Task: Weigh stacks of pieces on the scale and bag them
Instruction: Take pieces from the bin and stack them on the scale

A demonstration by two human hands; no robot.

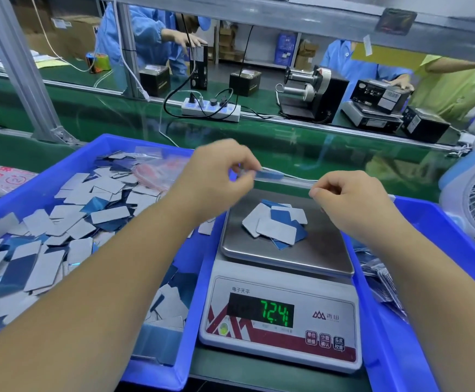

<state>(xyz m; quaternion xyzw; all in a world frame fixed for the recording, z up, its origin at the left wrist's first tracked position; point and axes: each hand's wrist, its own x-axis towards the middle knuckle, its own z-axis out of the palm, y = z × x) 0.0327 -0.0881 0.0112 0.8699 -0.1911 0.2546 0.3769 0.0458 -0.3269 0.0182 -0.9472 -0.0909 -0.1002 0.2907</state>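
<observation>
Above the scale's (280,306) brushed-metal pan, both hands held a clear, thin plastic bag (287,178) stretched between them by its top edge. The left hand (216,176) pinched one end, where a flat blue piece (269,174) showed inside; the right hand (346,199) pinched the other end with curled fingers. A loose heap of flat rounded-corner rectangles (277,223), matte grey on one face and glossy blue on the other, lay near the pan's far edge. The green display read 72.4. More such pieces filled the blue plastic bin (44,176) against the scale's left edge.
</observation>
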